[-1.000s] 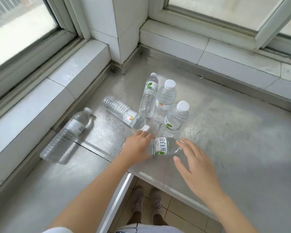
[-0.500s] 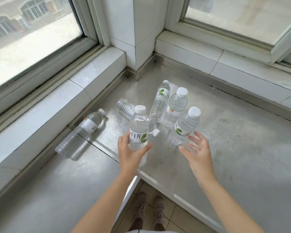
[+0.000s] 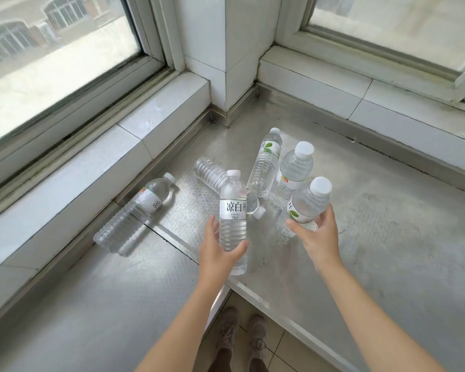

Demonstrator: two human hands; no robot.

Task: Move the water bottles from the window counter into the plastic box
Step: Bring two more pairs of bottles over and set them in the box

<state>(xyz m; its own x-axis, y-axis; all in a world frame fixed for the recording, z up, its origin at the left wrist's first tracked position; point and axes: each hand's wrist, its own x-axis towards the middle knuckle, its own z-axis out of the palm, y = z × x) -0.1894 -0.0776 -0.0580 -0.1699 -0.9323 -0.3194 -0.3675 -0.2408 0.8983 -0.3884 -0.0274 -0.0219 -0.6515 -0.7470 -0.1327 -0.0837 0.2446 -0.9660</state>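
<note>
Holding a clear plastic water bottle with white cap and white printed label (image 3: 232,210) upright, long axis vertical, in the left hand (image 3: 217,253); fingers and thumb wrapped round the lower ribbed body, base just above the near edge of the brushed steel window counter (image 3: 387,251). Closing the right hand (image 3: 317,234) round a second clear bottle with white cap and green-leaf label (image 3: 306,205), tilted cap-up to the right, grasped at mid-body; lifted or not, cannot tell. Leaving four bottles untouched: two standing clear bottles (image 3: 293,175) just behind the right hand, one clear ribbed bottle lying on its side (image 3: 212,174) behind the left-hand bottle, cap toward the hands, and one clear bottle lying by the white tiled sill (image 3: 134,210), well to the left, long axis diagonal, cap away. Nearer for that last bottle: left hand. Plastic box: not in view; likely requires turning away from the counter.
</note>
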